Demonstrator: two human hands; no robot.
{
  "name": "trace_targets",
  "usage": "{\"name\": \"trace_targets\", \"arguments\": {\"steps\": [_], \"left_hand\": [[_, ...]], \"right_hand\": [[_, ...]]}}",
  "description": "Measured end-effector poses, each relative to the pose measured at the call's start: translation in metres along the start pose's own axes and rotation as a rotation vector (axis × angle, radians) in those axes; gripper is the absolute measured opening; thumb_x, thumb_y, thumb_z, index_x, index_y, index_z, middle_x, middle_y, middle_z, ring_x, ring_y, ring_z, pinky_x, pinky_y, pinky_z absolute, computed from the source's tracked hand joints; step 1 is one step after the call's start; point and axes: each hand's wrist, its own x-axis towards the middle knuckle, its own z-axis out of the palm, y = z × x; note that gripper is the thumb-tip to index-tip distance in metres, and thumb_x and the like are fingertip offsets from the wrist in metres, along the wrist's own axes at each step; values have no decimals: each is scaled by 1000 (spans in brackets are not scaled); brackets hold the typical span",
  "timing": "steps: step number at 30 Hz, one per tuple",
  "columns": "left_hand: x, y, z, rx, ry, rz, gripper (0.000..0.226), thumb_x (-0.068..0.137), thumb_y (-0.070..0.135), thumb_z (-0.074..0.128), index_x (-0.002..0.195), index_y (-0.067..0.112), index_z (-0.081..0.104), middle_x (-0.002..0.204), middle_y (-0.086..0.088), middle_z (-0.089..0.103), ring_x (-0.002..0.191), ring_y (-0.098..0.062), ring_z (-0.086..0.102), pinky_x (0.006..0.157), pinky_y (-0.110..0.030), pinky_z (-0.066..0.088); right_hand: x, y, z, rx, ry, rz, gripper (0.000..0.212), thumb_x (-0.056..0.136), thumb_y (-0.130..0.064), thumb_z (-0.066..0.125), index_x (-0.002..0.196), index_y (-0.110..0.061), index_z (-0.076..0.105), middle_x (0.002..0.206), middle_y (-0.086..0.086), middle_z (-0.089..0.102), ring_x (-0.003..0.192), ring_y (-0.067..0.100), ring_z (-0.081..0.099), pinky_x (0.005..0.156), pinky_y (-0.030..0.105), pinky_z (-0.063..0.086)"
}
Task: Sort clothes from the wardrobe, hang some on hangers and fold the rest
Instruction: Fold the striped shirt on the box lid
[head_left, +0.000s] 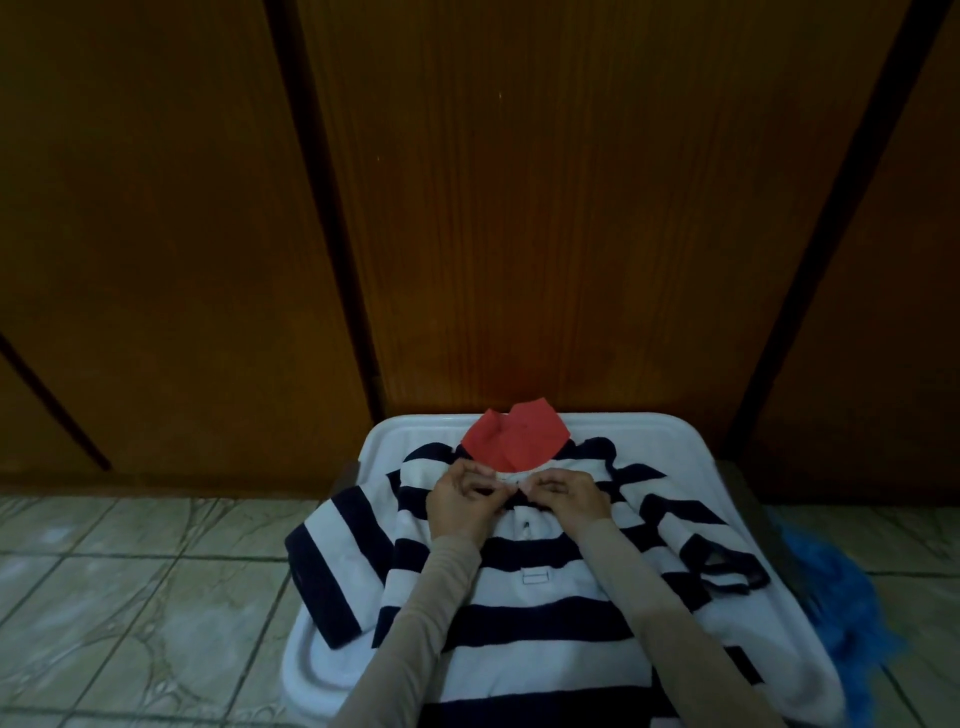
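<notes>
Now striped polo (540, 613) lies lengthwise, collar (514, 434) twd wardrobe (519, 208).

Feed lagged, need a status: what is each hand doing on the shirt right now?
Left hand: fingers pinch the striped polo shirt at its placket, below the red collar.
Right hand: pinches the same placket.

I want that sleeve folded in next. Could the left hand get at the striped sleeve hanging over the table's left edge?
Probably yes. The left hand pinches the placket of the navy-and-white striped polo shirt; its left sleeve lies uncovered nearby on the white plastic table, once the hand lets go.
</notes>
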Motion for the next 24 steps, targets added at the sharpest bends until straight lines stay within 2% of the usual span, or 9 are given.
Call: {"name": "trace_targets", "arguments": {"steps": [2,4,7,9,13,18,20,22,24], "left_hand": [[-1,0,-1,101,11,65,26,70,2,78,72,18,58,67,2,64,62,-7,59,65,-15,50],[1,-4,-1,292,-29,184,18,76,8,73,78,23,62,86,1,67,84,-11,60,83,-27,50],[1,-4,0,669,-78,273,28,86,7,58,107,24,66,118,5,62,116,-16,47,103,-32,33],[-2,-1,1,799,-102,262,36,91,10,49,121,28,58,133,13,51,127,-12,34,105,-30,21],[-3,0,-1,899,-153,258,41,95,15,43,131,33,48,144,17,38,132,-12,26,108,-29,16],[-14,-6,-9,817,-177,310,38,92,13,50,125,29,56,136,11,49,127,-15,35,104,-26,22],[-22,-11,-13,760,-170,343,37,89,7,52,120,25,62,128,8,57,121,-18,43,101,-25,28],[-27,-12,-16,708,-144,328,39,89,2,50,119,23,63,123,3,61,115,-20,48,97,-25,32],[-25,-9,-16,747,-119,321,46,90,1,45,128,24,55,122,0,60,112,-21,50,95,-28,37]], "right_hand": [[0,3,2,-129,82,-75,16,87,-14,62,75,-22,66,82,-3,68,93,16,63,97,29,42],[0,7,3,-416,133,-192,17,93,-16,54,99,-25,67,106,-5,64,106,13,56,104,32,33],[-2,11,1,-737,91,-239,38,100,-29,34,137,-30,42,144,-6,37,132,11,33,109,36,19],[-4,16,6,-830,192,-289,51,96,-37,19,142,-26,38,151,-1,31,134,12,36,109,42,24],[-6,14,4,-957,65,-192,47,102,-34,20,148,-26,20,156,-3,15,139,12,22,112,41,17],[-13,-6,-10,-1024,166,-137,39,101,-36,27,123,-18,54,131,2,48,121,19,43,107,43,21],[-13,-10,-13,-1000,200,-130,41,99,-43,29,120,-19,55,125,1,53,113,20,49,105,45,21],[-11,-10,-13,-985,155,-199,46,98,-39,36,141,-25,32,128,3,52,111,21,52,101,44,22],[-8,-5,-11,-1006,37,-263,62,97,-32,40,149,-34,7,133,8,46,113,22,52,101,44,22]]}}
